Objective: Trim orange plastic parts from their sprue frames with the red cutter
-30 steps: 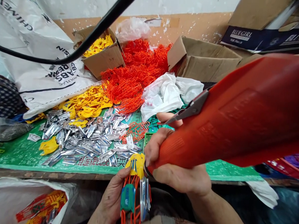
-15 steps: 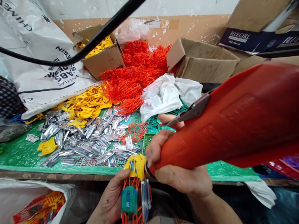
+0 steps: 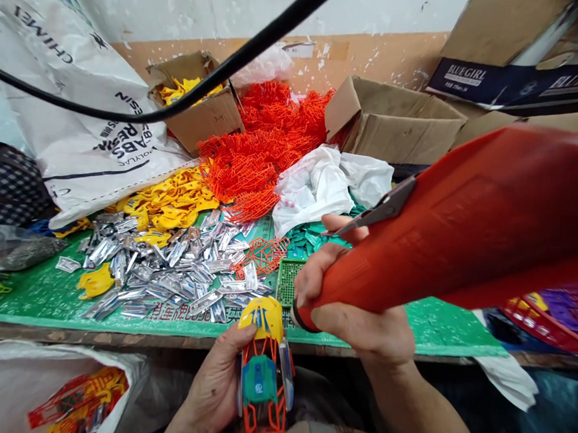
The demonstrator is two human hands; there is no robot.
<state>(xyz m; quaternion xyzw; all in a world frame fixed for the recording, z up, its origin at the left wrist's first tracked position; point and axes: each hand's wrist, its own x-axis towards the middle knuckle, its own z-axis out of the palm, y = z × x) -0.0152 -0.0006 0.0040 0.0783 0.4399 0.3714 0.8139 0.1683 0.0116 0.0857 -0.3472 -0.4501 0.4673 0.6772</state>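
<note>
My left hand [image 3: 220,374] is closed around a toy car body [image 3: 263,386] with an orange-red frame, a yellow front piece, a green middle piece and silver side pieces. Its thumb presses beside the yellow front. My right hand [image 3: 356,317] grips a red electric screwdriver [image 3: 438,231] with a grey lever on its side. The driver's dark tip end points down and left, a little apart from the car body. Loose silver side pieces [image 3: 170,262] lie on the green bench top just beyond my left hand.
Yellow pieces [image 3: 174,197], orange-red frames [image 3: 253,156] and green pieces [image 3: 312,237] are heaped farther back. A green basket [image 3: 288,284] stands near the driver. A black cable [image 3: 219,77] crosses overhead. An open white sack [image 3: 68,353] with assembled parts sits lower left.
The screwdriver has lifted away from the yellow front, up and to the right. My left hand has turned the car body slightly, with its green middle piece showing more squarely.
</note>
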